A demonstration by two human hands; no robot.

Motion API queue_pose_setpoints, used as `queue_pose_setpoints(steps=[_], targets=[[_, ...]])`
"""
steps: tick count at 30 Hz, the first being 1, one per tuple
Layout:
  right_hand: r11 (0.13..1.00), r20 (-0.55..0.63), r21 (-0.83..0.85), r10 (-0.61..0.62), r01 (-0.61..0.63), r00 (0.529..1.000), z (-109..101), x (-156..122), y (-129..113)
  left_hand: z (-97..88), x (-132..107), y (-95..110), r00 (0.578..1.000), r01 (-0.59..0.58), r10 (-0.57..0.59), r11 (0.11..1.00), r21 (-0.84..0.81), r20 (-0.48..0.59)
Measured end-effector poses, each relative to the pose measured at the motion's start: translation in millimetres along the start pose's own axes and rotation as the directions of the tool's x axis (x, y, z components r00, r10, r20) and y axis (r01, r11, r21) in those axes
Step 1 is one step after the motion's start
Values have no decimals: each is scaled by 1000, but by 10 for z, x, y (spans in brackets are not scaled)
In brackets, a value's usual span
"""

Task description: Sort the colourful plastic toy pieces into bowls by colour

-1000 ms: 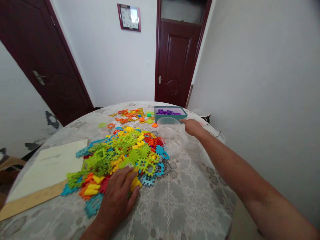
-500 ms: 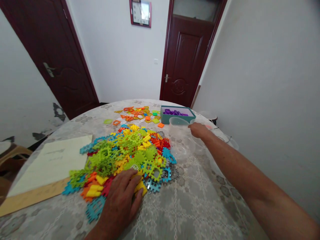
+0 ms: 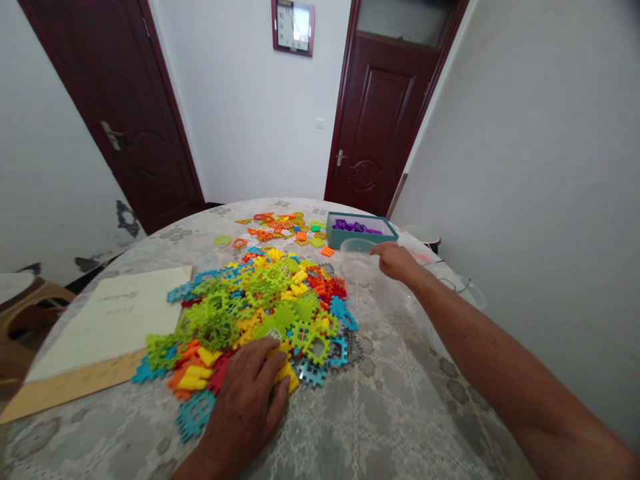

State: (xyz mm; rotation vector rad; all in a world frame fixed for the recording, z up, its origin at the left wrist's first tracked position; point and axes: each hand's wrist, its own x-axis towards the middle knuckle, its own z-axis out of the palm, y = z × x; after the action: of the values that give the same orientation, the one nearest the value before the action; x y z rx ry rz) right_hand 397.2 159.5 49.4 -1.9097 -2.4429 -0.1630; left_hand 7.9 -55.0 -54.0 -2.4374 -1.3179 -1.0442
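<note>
My left hand (image 3: 253, 393) lies on the near edge of a big heap of plastic building pieces (image 3: 260, 293), its fingers stretched out over some yellow and red ones. The heap mixes lime green, blue, yellow, red and orange notched shapes. Farther away on the right, my right hand (image 3: 395, 260) is closed at the rim of a clear plastic tub (image 3: 363, 270). The tub is see-through, so its lower outline is hard to make out. My right thumb is mostly hidden.
A teal box (image 3: 345, 237) holding purple pieces stands behind the tub. More orange and yellow pieces (image 3: 275, 230) lie at the back. Left of the heap are a pale paper sheet (image 3: 120, 307) and a tan strip (image 3: 80, 387). A clear lid-like item (image 3: 473, 293) rests right.
The view has swung slightly left, so the scene sits farther right. My right hand and the clear tub have shifted a little. My left hand stays on the heap.
</note>
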Motion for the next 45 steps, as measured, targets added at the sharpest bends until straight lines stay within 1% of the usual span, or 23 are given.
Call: queue_pose_setpoints(steps=[2,5,9,12,14,16,17,20,23,26,28,31,34,36,39,42,45], targets=[[994,46,54,-101,98,994,8,22,-70,-3,0,6,1000,5,-5,1000,-2,1],[977,96,99,-198,189,975,17,15,-143,-9,1,14,1000,2,-2,1000,0,-2],[968,115,115,-235,222,965,-2,-15,-140,-22,10,22,1000,0,0,1000,-4,-15],[970,122,109,-231,219,965,-33,51,-117,-32,26,28,999,7,-7,1000,-7,-32],[986,88,48,-164,160,983,-60,169,-113,-39,36,32,999,6,-7,1000,-6,-43],[997,24,-68,-39,41,999,-93,340,-100,-46,44,30,999,7,-7,1000,-1,-53],[992,-8,-124,22,-22,1000,-111,438,-81,-49,46,27,998,10,-10,1000,0,-58],[965,-51,-215,144,-151,988,-151,729,57,-52,40,5,997,27,-27,1000,1,-71],[939,-24,-261,226,-224,974,-127,950,289,-40,15,-34,998,36,-35,999,18,-56],[917,30,-301,285,-263,958,-14,1082,504,-23,-11,-72,999,27,-26,999,26,-41],[910,61,-317,300,-266,952,88,1138,598,-15,-16,-88,999,22,-21,999,31,-35],[911,88,-325,296,-253,951,214,1195,675,-7,-6,-95,1000,13,-12,999,40,-29],[911,79,-333,283,-243,956,245,1218,719,-2,5,-88,1000,16,-16,999,39,-24],[909,60,-341,274,-238,960,202,1217,740,-3,9,-79,999,22,-21,999,39,-25],[905,16,-357,254,-232,967,57,1204,748,-18,17,-56,999,31,-31,999,32,-28],[898,-41,-375,231,-230,972,-172,1171,708,-43,31,-19,998,53,-52,998,15,-20],[888,-107,-396,207,-232,973,-481,1078,577,-56,42,16,998,61,-62,998,-8,-32]])
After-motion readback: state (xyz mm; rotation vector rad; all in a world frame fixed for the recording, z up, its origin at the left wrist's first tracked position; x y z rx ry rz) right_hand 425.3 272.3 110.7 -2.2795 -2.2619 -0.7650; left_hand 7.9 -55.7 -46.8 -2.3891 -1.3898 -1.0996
